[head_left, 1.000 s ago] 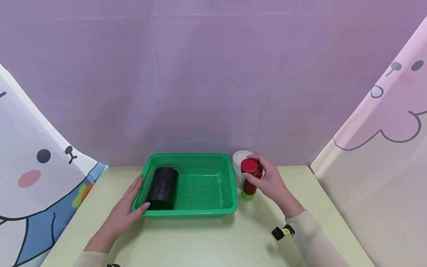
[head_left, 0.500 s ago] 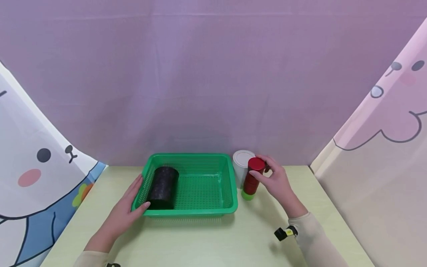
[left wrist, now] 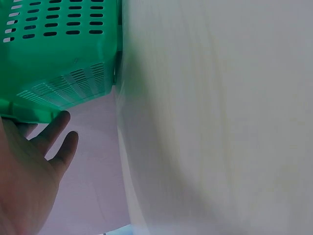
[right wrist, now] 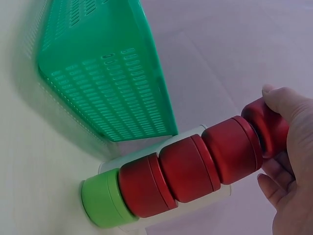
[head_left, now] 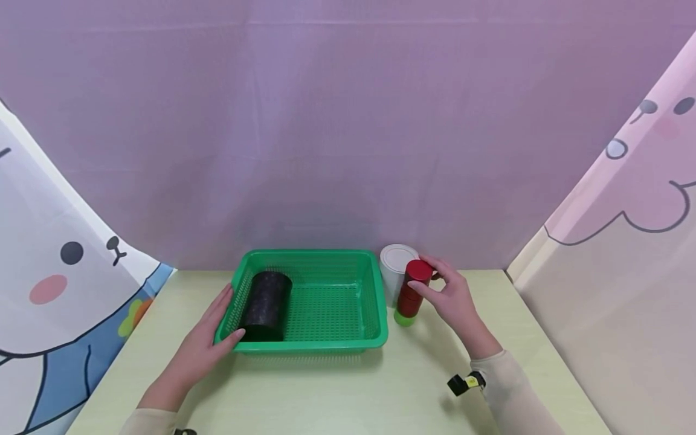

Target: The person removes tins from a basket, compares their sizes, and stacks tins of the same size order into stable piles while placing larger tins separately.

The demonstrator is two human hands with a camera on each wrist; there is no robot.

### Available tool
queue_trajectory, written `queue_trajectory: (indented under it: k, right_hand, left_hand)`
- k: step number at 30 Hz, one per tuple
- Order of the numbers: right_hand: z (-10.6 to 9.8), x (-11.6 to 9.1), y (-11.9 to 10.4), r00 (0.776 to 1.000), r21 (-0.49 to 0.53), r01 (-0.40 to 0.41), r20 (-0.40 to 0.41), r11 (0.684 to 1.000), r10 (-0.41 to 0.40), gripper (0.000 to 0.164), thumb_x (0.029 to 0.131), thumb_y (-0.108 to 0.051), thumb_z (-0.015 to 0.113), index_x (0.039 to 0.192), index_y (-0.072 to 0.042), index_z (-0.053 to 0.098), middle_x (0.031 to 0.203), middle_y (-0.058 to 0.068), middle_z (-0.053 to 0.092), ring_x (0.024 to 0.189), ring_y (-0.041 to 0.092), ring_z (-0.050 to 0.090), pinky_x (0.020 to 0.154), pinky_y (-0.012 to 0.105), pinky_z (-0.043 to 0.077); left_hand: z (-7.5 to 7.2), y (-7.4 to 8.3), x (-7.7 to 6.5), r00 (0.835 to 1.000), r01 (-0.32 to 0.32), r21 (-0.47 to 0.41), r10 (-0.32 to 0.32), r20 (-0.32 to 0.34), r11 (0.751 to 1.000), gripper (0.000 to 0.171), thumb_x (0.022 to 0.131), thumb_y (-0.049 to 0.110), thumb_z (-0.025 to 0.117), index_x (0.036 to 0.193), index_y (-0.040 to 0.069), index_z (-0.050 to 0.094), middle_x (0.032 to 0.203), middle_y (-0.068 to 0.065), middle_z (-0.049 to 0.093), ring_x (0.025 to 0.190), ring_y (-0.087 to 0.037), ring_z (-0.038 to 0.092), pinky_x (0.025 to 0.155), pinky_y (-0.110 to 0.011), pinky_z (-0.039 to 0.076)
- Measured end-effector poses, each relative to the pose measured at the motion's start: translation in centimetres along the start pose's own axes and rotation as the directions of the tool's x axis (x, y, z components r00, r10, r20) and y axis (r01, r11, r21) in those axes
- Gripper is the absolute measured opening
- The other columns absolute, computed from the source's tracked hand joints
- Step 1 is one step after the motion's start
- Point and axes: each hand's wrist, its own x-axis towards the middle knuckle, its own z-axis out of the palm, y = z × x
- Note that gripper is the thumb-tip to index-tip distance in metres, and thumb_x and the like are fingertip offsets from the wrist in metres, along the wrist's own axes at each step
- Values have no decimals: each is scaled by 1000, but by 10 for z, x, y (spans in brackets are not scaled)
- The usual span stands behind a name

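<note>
My left hand (head_left: 197, 350) rests at the near left corner of the green plastic basket (head_left: 304, 347), thumb on the rim and straight fingers along the outer side. In the left wrist view the fingertips touch under the rim. To the basket's right, my right hand (head_left: 454, 302) pinches a small round red tin (right wrist: 271, 125) between thumb and fingers. That tin sits at the top of a column, slightly off line with the red tins (right wrist: 188, 169) below it. A lime green tin (right wrist: 103, 198) forms the column's base on the table.
A white can (head_left: 393, 284) with a pale lid stands behind the column, close to the basket's right side. Inside the basket a black cylinder (head_left: 265, 305) lies at the left. The purple cloth backdrop (head_left: 348, 151) rises behind the table.
My right hand has shifted to the right with the top red tin, then slightly down over the column. My left hand and the basket have stayed in place.
</note>
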Motion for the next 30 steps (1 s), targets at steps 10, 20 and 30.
queue_trajectory:
  k: [10,20,30]
  right_hand:
    - [1,-1,1,1000,-2,5,-10,1000,-5,61,94,-15,91,150,-8,69,129,9,72,111,25,61,86,19,51]
    - [4,-1,0,999,14,-39,2,999,39,59,96,-11,88,150,-6,66,133,13,71,113,29,62,88,25,51]
    - [3,-3,-1,997,15,-69,29,998,68,63,98,-15,87,154,-8,61,136,13,70,116,31,61,88,31,54]
  left_hand:
    - [-1,0,0,1000,0,-6,0,3,1000,95,106,37,75,180,20,18,186,-5,15,164,-50,25,113,-85,36]
    - [-2,1,-1,1000,-8,-12,8,-4,1000,95,106,35,76,179,20,18,186,-4,15,163,-51,25,111,-86,36]
    - [-2,0,-1,1000,0,-6,0,3,1000,95,106,36,75,180,20,17,185,-8,16,164,-51,25,111,-86,37]
